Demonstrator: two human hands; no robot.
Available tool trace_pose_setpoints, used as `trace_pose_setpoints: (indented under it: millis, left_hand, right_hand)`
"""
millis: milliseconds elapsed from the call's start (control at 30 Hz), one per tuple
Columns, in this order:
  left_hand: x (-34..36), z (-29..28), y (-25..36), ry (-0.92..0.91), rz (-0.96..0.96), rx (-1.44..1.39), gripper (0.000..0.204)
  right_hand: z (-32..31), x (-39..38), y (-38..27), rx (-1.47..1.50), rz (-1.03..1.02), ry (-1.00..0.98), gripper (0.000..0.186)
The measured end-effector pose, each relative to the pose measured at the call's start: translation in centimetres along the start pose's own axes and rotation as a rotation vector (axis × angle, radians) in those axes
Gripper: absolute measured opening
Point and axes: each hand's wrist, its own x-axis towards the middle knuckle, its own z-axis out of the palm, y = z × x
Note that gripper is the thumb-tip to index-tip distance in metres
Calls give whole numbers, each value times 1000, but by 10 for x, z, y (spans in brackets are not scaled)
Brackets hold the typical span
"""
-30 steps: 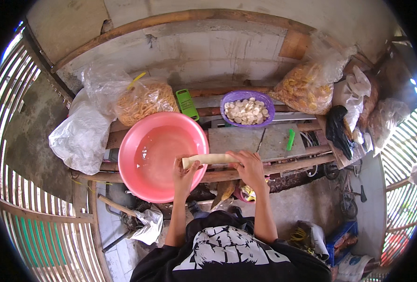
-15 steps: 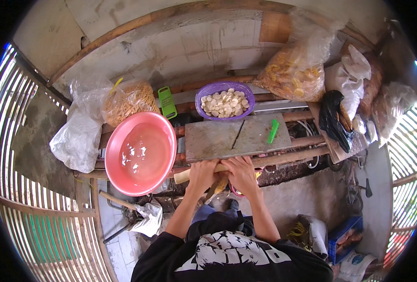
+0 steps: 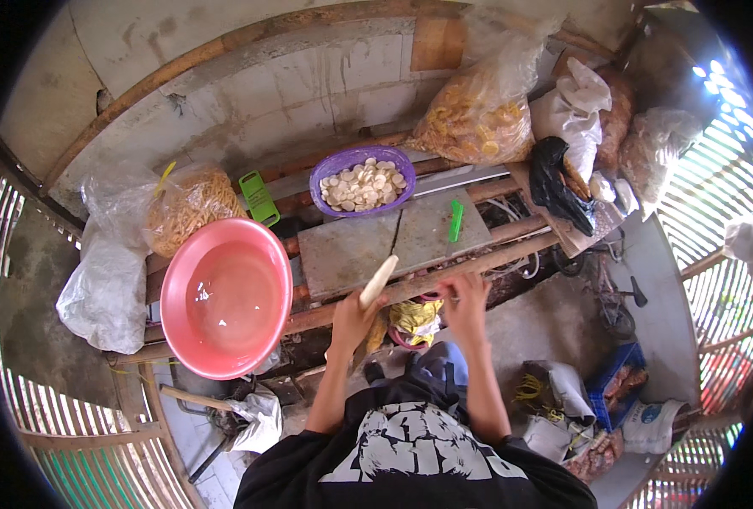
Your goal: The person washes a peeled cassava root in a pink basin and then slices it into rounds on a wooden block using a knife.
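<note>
My left hand [image 3: 355,321] grips a long pale peeled root [image 3: 380,277], which slants up toward the grey board [image 3: 345,254]. My right hand [image 3: 466,303] is apart from the root, near the front wooden rail, its fingers loosely bent and apart with nothing visible in them. A small green tool [image 3: 455,220] lies on the board. Just behind the board sits a purple oval basket [image 3: 330,200] of pale round slices. To the left stands a pink basin [image 3: 177,296] with clear water in it.
Bags of fried snacks [image 3: 190,205] and a green plastic slicer [image 3: 259,198] are at the back left. More bags [image 3: 478,119] crowd the back right. The bench rests on wooden poles [image 3: 512,250]. A blue crate [image 3: 614,386] and a bicycle stand low at the right.
The root was level between both hands, then lowered toward the rail; now my left hand holds it slanted upward and my right hand has moved away from it. The view has turned.
</note>
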Motion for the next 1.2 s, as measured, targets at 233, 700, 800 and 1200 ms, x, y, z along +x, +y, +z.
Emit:
trace_pose_setpoints:
  millis: [233,700,800,1200]
  left_hand:
    - [-10,27,24,-129,-72,-120,36]
    - [2,75,17,183,-111,-54,32]
    - [-6,77,27,167,-154,125,33]
    - [-10,72,41,243,-326,230,34]
  right_hand:
    - [14,0,-1,96,-131,-176,8]
    - [48,54,119,-167,-311,-623,33]
    - [54,63,122,-191,-484,-669,34]
    - [45,86,117,-123,-583,-625,22]
